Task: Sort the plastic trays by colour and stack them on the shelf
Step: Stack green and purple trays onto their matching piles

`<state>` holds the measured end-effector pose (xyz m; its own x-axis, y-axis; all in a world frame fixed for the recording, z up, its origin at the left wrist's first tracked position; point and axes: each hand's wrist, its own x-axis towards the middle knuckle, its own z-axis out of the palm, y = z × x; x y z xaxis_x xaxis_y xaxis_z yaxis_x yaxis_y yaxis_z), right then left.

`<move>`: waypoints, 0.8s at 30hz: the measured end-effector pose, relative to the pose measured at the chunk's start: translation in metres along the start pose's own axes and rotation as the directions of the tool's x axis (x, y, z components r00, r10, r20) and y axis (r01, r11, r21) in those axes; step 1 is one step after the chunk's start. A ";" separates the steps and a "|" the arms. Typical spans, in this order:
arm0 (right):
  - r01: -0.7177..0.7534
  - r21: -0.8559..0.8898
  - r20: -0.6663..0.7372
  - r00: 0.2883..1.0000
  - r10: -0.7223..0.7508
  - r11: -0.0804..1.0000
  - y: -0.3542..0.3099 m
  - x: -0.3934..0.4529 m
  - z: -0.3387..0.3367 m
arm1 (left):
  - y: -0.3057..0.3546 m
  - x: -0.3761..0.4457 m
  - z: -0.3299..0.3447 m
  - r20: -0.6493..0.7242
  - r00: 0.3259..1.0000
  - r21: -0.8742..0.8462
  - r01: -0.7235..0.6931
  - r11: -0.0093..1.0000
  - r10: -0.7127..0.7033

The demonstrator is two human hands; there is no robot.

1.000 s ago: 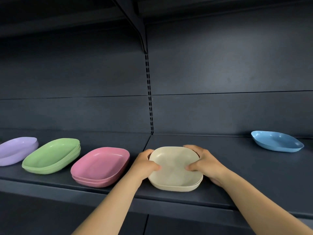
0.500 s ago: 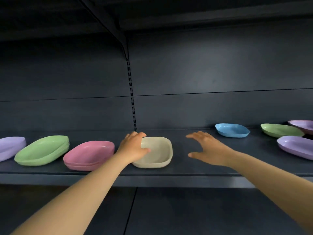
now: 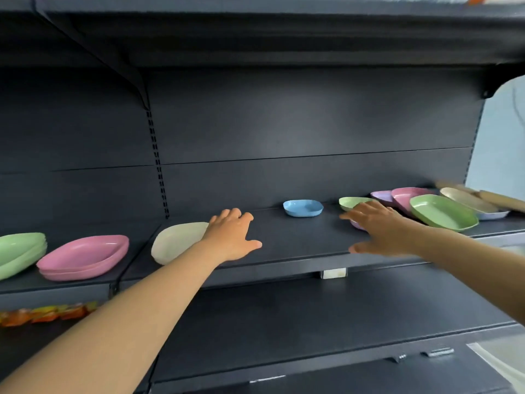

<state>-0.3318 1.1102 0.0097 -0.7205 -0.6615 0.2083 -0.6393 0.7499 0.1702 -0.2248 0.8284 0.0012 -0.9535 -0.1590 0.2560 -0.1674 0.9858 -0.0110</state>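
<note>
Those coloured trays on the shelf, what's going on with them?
A person is sorting plastic trays by colour on a dark shelf. Green, pink and cream stacks stand in a row at the left. Both hands are open and hold nothing: the left hand hovers just right of the cream stack, and the right hand reaches toward the unsorted trays at the right. A blue tray sits alone in between.

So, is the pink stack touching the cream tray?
Apart: the head view shows dark shelf between the pink stack and the cream tray.
</note>
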 end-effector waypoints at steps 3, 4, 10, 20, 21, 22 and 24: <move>-0.036 -0.007 -0.015 0.999 0.036 0.999 0.023 -0.019 -0.002 | 0.027 0.006 -0.006 -0.007 0.999 -0.022 -0.035 0.999 0.035; -0.057 -0.016 -0.022 0.998 0.056 0.998 0.031 -0.026 -0.003 | 0.035 0.009 -0.007 -0.008 0.999 -0.028 -0.046 0.999 0.045; -0.141 -0.017 -0.044 0.989 0.140 0.990 0.089 -0.053 -0.004 | 0.095 0.039 -0.009 -0.009 0.994 -0.071 -0.111 0.991 0.110; -0.228 -0.013 -0.013 0.974 0.228 0.974 0.238 -0.065 0.012 | 0.240 0.138 0.013 0.001 0.988 -0.165 -0.155 0.974 0.157; -0.214 0.001 -0.015 0.977 0.214 0.977 0.255 -0.060 0.014 | 0.255 0.150 0.015 0.003 0.988 -0.171 -0.150 0.974 0.153; -0.199 0.019 -0.012 0.980 0.199 0.980 0.271 -0.055 0.016 | 0.269 0.161 0.018 0.011 0.989 -0.177 -0.141 0.974 0.145; -0.165 0.064 0.000 0.986 0.165 0.984 0.301 -0.042 0.021 | 0.290 0.182 0.024 0.048 0.993 -0.191 -0.098 0.977 0.109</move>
<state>-0.4996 1.3637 0.0324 -0.8161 -0.5286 0.2336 -0.5276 0.8464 0.0720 -0.4532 1.0839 0.0217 -0.9769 -0.0534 0.2068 -0.0225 0.9886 0.1488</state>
